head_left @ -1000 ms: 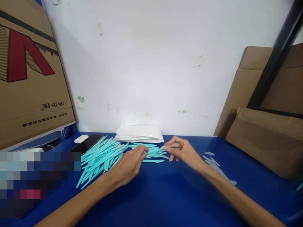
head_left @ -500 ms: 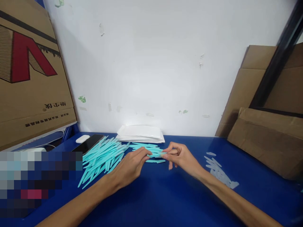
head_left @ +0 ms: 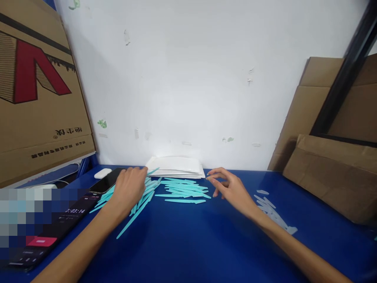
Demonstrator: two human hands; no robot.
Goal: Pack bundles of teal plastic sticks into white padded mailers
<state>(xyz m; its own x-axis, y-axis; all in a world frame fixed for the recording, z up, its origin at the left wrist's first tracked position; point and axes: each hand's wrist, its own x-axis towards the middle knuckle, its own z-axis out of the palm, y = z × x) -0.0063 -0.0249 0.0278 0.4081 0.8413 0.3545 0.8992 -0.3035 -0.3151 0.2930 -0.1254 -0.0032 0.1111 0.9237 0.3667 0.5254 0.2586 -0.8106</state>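
My left hand (head_left: 131, 186) is closed over a loose pile of turquoise eyebrow razors (head_left: 144, 202) on the blue table. One razor (head_left: 153, 171) sticks out past its fingertips, pointing up and right; the grip itself is hidden behind the back of the hand. In the middle, a second, flatter group of turquoise razors (head_left: 184, 188) lies roughly side by side, with one razor (head_left: 185, 201) a little apart in front. My right hand (head_left: 231, 188) hovers just right of this group, fingers slightly curled and apart, holding nothing.
Translucent pieces (head_left: 272, 214) lie scattered at the right. White flat packets (head_left: 175, 167) are stacked against the wall. A dark phone (head_left: 107, 181), a white case (head_left: 103, 173) and a phone showing a timer (head_left: 55, 228) lie left. Cardboard (head_left: 330, 177) leans at right.
The razor held between both hands now lies with the middle group. My left hand has moved left onto the pile; my right hand has opened and shifted slightly right.
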